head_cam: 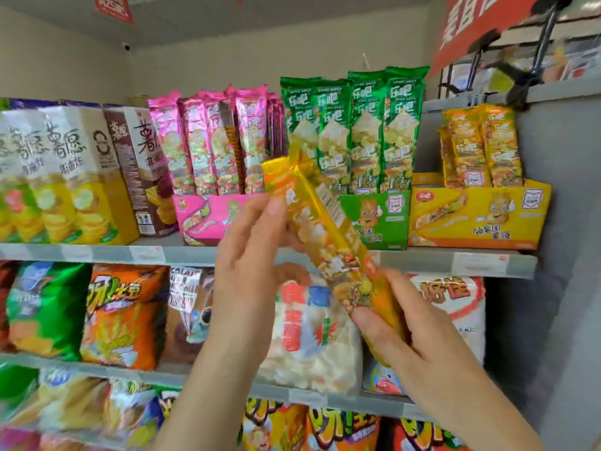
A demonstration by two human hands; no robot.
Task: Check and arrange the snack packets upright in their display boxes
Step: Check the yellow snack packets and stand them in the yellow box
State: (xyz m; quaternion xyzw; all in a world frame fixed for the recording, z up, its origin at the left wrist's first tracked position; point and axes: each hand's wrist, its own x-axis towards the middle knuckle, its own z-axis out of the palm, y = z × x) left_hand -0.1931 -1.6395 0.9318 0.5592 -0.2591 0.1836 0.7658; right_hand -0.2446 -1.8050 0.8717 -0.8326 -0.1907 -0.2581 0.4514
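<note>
The lower end of the yellow packet (328, 236) is covered by the right hand (413, 340), so its bottom seal cannot be seen, and its print is too blurred to read. The left hand (250, 255) hides part of the front of the pink display box (201, 219), and the packet cuts across the left side of the green display box (380, 222). The bags on the lower shelves are smeared and hard to make out. The packet is held in the air in front of the top shelf (422, 260), clear of every box. Its long axis runs on a slant, with the crimped top end pointing up and left toward the pink and green boxes and the bottom end down and right. The right hand grips the lower end, thumb across the front. The left hand holds the upper half at its left edge, index fingertip against it. The yellow display box (471, 219) stands at the far right, a few packets upright in it.
</note>
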